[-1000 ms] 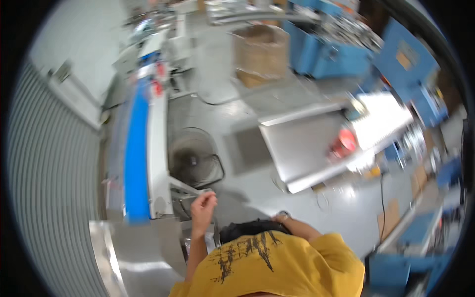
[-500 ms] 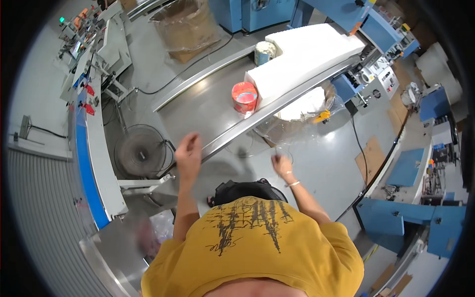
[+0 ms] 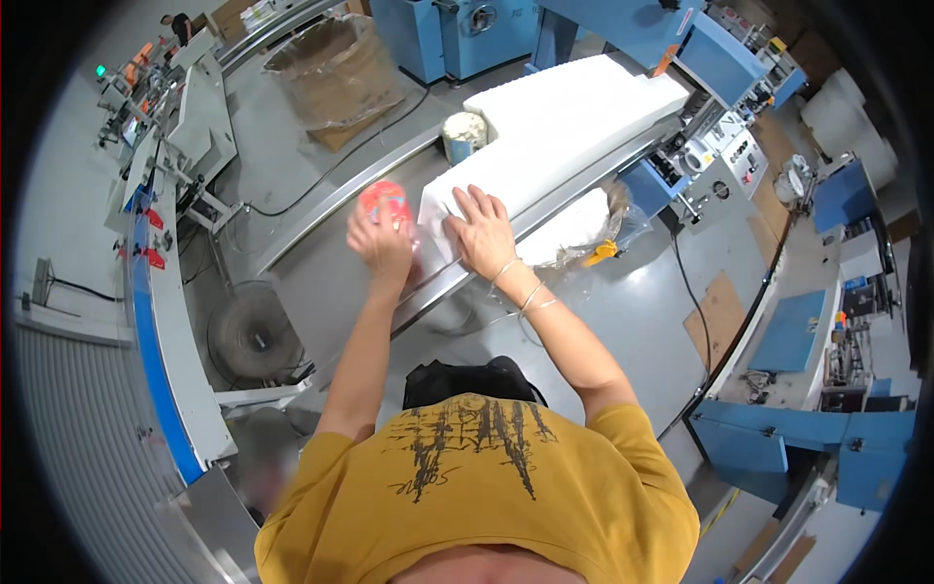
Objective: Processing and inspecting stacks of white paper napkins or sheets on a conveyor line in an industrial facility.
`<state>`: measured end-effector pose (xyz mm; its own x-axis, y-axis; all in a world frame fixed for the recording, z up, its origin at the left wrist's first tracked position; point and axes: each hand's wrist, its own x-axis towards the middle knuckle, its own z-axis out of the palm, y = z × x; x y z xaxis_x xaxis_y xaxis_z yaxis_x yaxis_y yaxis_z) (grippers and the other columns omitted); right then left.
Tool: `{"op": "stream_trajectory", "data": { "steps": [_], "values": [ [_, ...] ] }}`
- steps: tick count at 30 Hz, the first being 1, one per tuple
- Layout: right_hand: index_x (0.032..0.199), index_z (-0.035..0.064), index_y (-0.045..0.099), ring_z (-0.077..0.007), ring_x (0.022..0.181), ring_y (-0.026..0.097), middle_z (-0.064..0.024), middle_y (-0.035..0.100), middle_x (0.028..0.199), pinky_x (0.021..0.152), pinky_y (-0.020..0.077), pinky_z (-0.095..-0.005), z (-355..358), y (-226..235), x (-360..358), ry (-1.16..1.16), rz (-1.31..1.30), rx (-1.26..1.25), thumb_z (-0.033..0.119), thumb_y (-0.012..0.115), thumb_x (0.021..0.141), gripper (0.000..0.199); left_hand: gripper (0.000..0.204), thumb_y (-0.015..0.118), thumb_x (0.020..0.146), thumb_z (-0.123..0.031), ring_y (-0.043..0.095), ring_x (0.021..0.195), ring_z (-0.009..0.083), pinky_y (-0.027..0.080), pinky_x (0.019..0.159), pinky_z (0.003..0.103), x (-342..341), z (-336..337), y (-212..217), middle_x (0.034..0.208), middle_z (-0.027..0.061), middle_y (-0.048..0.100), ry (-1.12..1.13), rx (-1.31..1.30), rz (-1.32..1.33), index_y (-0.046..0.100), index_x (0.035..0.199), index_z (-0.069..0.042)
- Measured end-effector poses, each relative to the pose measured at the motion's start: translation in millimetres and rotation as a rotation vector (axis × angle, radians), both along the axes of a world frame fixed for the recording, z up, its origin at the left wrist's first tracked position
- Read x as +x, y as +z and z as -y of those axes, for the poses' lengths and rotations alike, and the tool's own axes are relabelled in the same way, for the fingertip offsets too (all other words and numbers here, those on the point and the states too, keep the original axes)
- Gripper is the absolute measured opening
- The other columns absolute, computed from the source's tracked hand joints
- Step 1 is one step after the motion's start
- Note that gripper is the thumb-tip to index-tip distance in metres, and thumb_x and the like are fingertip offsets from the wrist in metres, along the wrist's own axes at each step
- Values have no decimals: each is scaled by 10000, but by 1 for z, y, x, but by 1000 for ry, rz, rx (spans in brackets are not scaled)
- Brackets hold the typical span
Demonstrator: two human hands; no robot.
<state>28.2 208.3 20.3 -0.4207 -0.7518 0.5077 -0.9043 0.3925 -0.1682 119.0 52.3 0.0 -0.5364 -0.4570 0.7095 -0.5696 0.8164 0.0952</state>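
Note:
A long white row of what look like stacked sheets [image 3: 574,127] lies along a metal table [image 3: 331,258]. My left hand [image 3: 384,248] is wrapped round a red can [image 3: 385,200], just left of the row's near end. That hand's fingers partly cover the can. My right hand [image 3: 483,234] rests on the near end of the white row, fingers spread out and holding nothing. Against the far side of the row stands a second can [image 3: 464,134], blue-grey with a pale top.
A metal rail [image 3: 433,292] edges the table's near side. Below it sits a plastic-lined container [image 3: 584,229] with white material and a yellow piece [image 3: 603,253]. Further off are a lined carton [image 3: 341,78] and blue machines [image 3: 486,39]. A round metal base [image 3: 255,336] stands at left.
Both hands have reached forward over the table. My left hand has taken hold of the red can, which has moved left from the white row; my right hand has come onto the row.

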Motion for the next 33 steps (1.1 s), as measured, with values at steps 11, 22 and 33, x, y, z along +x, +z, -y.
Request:
{"op": "stream_trajectory", "data": {
  "steps": [11, 22, 33],
  "values": [
    [1038, 44, 642, -292, 982, 582, -113, 626, 1044, 848, 465, -378, -84, 19, -87, 60, 342, -446, 169, 682, 810, 263, 780, 572, 894, -487, 372, 1301, 253, 347, 1030, 408, -25, -50, 15, 1438, 107, 370, -194, 1904, -299, 235, 1464, -74],
    [1291, 32, 499, -299, 935, 611, -204, 576, 1157, 834, 489, -384, -150, -13, -281, -455, 533, -582, 77, 519, 872, 422, 831, 614, 910, -381, 246, 1383, 222, 160, 1137, 367, -60, -71, 5, 1509, 124, 253, -252, 1549, -521, 154, 1477, 16],
    [1284, 112, 533, -325, 1003, 597, -150, 594, 1190, 836, 513, -399, -149, -7, -280, -493, 139, -285, 87, 562, 880, 406, 714, 608, 920, -349, 329, 1335, 221, 210, 1112, 357, -55, -84, 29, 1454, 117, 357, -133, 1532, -554, 266, 1455, -21]
  ]
}}
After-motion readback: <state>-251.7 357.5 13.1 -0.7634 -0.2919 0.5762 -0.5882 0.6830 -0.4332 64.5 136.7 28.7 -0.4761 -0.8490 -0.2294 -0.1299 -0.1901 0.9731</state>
